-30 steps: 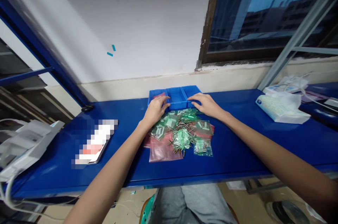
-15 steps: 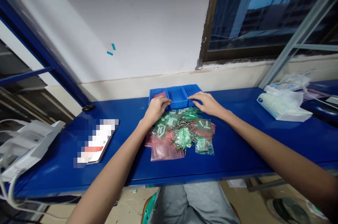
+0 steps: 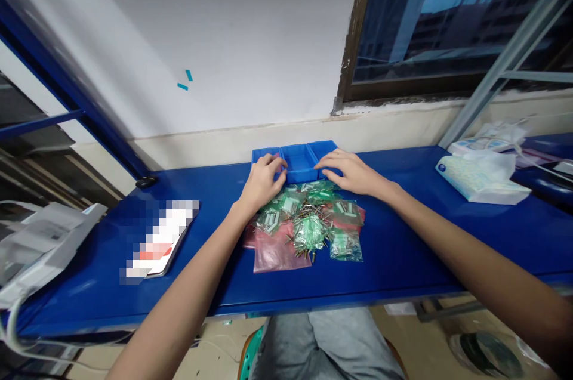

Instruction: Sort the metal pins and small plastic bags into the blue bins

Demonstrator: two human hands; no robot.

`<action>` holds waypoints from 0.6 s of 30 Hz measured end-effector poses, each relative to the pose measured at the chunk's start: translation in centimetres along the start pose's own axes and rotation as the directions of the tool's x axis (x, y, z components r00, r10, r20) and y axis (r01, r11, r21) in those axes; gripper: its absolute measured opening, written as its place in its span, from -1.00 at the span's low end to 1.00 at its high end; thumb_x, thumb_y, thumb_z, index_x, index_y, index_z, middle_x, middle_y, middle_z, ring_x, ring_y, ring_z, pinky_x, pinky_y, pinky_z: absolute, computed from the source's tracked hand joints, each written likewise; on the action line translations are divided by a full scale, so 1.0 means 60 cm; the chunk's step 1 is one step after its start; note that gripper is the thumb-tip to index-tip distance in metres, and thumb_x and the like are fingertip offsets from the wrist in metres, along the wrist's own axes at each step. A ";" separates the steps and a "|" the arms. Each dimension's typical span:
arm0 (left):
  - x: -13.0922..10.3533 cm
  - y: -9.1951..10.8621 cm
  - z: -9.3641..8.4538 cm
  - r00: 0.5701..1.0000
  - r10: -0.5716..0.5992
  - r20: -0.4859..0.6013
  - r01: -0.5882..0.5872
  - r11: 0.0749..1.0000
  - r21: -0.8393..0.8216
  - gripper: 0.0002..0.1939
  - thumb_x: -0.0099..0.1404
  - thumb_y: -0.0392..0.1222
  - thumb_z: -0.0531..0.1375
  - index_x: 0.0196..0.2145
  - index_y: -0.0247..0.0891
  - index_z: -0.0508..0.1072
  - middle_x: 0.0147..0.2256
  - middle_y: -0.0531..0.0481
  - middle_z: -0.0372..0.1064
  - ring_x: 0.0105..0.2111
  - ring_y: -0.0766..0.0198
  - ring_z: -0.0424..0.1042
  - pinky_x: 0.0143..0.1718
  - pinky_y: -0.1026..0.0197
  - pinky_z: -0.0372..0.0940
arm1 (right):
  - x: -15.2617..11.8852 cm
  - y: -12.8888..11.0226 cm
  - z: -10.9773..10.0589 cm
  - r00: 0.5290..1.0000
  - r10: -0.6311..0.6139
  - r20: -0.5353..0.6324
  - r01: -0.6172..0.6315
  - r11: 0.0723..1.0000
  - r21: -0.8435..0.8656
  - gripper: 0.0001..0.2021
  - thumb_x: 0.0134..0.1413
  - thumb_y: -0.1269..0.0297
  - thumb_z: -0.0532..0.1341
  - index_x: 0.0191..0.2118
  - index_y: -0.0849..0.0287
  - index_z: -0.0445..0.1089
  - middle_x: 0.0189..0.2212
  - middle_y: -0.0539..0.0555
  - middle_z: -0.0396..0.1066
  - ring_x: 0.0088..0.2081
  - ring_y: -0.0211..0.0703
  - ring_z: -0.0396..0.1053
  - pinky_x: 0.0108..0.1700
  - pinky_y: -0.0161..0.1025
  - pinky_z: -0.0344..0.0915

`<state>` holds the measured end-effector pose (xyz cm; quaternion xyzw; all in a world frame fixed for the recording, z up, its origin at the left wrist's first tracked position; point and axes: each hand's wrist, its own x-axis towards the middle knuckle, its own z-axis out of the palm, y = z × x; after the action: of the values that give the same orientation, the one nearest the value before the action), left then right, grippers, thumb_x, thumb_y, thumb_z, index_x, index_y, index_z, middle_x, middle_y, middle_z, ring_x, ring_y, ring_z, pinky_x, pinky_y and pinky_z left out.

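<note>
Three blue bins (image 3: 299,175) stand side by side near the wall; the left one holds something pink. My left hand (image 3: 264,180) is at the front of the left bin, fingers bent and parted, nothing visible between them. My right hand (image 3: 347,170) rests at the front of the right bin, thumb apart from the fingers, holding nothing. In front of the bins lies a pile of clear bags with green and white contents (image 3: 310,232), loose metal pins (image 3: 313,210) and pink bags (image 3: 274,252).
On the blue table (image 3: 394,266), a phone with a blurred screen (image 3: 168,234) lies left. Further left are white boxes with cables (image 3: 49,237). A tissue pack (image 3: 483,180) sits at the right, with a metal post (image 3: 487,82) behind it.
My left hand has shifted slightly and its thumb and fingers have spread apart at the left bin. My right hand has barely moved, its fingers a little lower along the right bin.
</note>
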<state>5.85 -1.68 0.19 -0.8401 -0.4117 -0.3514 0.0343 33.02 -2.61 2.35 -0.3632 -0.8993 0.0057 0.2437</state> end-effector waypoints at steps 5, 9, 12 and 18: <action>-0.003 0.017 -0.007 0.997 0.079 0.005 -0.079 0.997 0.016 -0.80 0.41 -0.25 0.05 -0.13 -0.26 0.46 -0.17 -0.15 0.36 -0.11 0.11 0.38 -0.03 0.07 0.30 | -0.010 -0.008 -0.011 0.971 0.023 0.237 -0.035 0.998 0.047 -0.71 0.23 0.15 0.18 0.02 0.01 0.50 -0.02 0.06 0.52 0.00 0.05 0.39 0.13 0.03 0.16; -0.004 0.037 -0.014 0.978 0.147 0.146 -0.148 0.989 -0.008 -0.77 0.43 -0.23 0.02 -0.12 -0.27 0.46 -0.25 -0.10 0.42 -0.27 0.19 0.40 -0.19 0.14 0.30 | -0.019 -0.013 -0.007 0.964 0.034 0.263 -0.048 0.998 0.047 -0.63 0.22 0.10 0.19 0.07 0.12 0.47 0.00 0.16 0.50 0.01 0.11 0.37 0.08 0.03 0.19; -0.001 0.044 -0.025 0.946 0.135 0.296 -0.137 0.990 -0.017 -0.78 0.41 -0.14 0.09 -0.21 -0.26 0.50 -0.35 -0.06 0.43 -0.40 0.24 0.37 -0.34 0.18 0.23 | -0.017 -0.026 -0.003 0.971 0.014 0.240 -0.017 1.000 0.011 -0.68 0.24 0.16 0.17 0.02 0.15 0.49 -0.07 0.19 0.52 -0.02 0.12 0.37 0.05 0.03 0.19; 0.005 0.028 -0.037 0.889 0.098 0.447 0.005 0.974 -0.225 -0.80 0.30 -0.08 0.21 -0.33 -0.26 0.55 -0.44 -0.02 0.45 -0.48 0.30 0.34 -0.42 0.23 0.18 | -0.014 -0.036 0.009 0.983 -0.045 0.175 0.053 0.998 -0.039 -0.75 0.26 0.23 0.15 -0.07 0.16 0.51 -0.15 0.20 0.52 -0.08 0.11 0.37 -0.02 0.00 0.24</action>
<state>5.93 -3.34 2.44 -0.9072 -0.3465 -0.1872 -0.1478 31.89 -4.68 1.94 -0.3443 -0.9257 0.0118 0.1561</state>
